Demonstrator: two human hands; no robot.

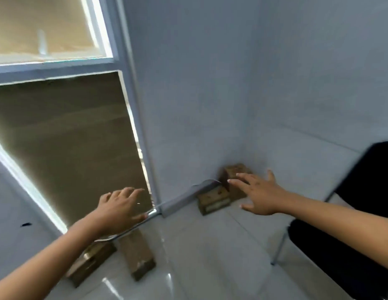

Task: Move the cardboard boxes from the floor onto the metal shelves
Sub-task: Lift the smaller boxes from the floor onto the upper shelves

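Both hands reach empty toward boxes on the floor.

The left hand (118, 205) and right hand (257, 194) have fingers spread, holding nothing. The corner boxes (213, 200) sit tight against the wall, so a rushed grab could slip or jam fingers. The near boxes (138, 254) lie partly behind the left arm; blur obscures their edges, and the shelves (123, 61) are cut off.

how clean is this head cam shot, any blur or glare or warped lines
Head view: soft with motion blur throughout, so the small boxes in the corner and both hands, left and right, lack crisp edges; the glossy floor shows white glare streaks; bright light bleeds along the shelf frame; the wide lens tilts and bends the shelf post and wall lines.
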